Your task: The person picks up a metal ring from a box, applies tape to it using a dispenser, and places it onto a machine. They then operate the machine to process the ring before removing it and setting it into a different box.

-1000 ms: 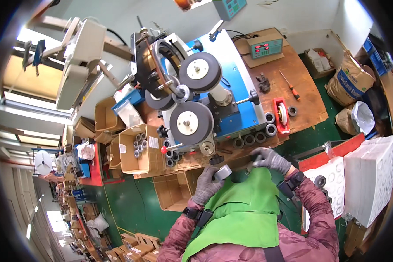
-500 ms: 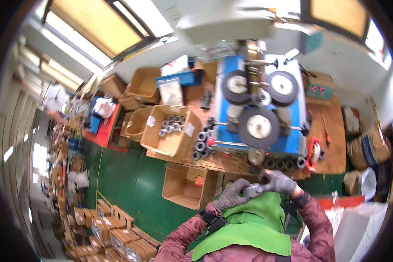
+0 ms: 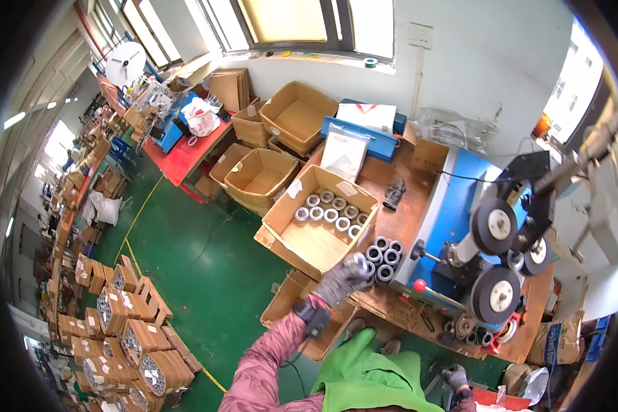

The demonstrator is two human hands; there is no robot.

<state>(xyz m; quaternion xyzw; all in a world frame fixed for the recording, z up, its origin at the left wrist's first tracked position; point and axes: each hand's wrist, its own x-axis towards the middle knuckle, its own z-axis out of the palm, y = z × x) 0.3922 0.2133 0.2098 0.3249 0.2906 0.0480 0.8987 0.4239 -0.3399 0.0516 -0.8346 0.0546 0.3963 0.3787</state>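
My left hand [image 3: 342, 283], in a grey knit glove, reaches forward with its fingers closed around a shiny metal ring [image 3: 359, 261]. It is just beyond the near right corner of a cardboard box [image 3: 301, 238] holding rows of similar metal rings [image 3: 330, 215]. Right beside that hand, stacked darker rings [image 3: 384, 274] stand on the wooden bench [image 3: 379, 302]. My right hand [image 3: 454, 376], also gloved, hangs low at the right, away from the bench. Its fingers look curled, but they are too small and partly hidden to show whether anything is in them.
A blue machine [image 3: 453, 199] with black wheels [image 3: 496, 294] and a red-knobbed lever [image 3: 419, 285] occupies the bench's right side. Another carton [image 3: 286, 297] sits below the bench edge. Empty cartons [image 3: 261, 180] stand at the back left, and filled cartons [image 3: 144, 357] are stacked on the floor.
My hands, together at a metal part before my apron, have parted. The left has moved forward and left with a ring; the right has dropped lower right. The view has swung left.
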